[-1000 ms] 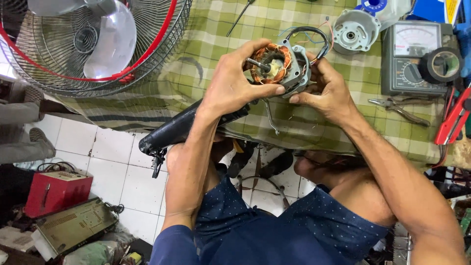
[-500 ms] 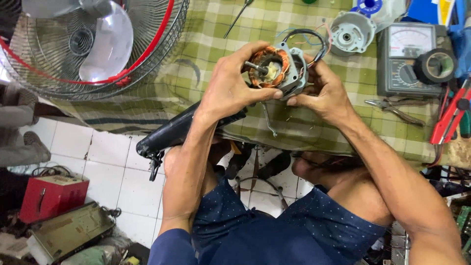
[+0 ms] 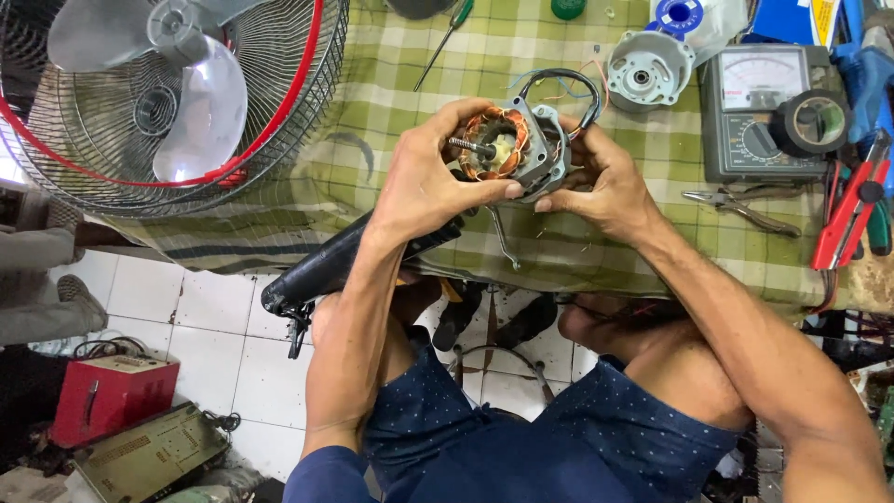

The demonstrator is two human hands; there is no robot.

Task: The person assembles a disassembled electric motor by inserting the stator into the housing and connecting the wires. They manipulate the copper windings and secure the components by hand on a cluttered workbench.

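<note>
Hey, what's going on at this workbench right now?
A person holds a small fan motor in both hands above a checked green cloth. The left hand grips the side with the copper windings and bare shaft; the right hand cups the metal housing, where thin wires loop out. A fan cage with its blade lies to the left; a motor cover, a meter, black tape and pliers sit to the right.

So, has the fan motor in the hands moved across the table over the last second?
No, not noticeably. The fan motor keeps about the same offset, down and to the left, from the grey motor cover; only the camera view shifted.
</note>
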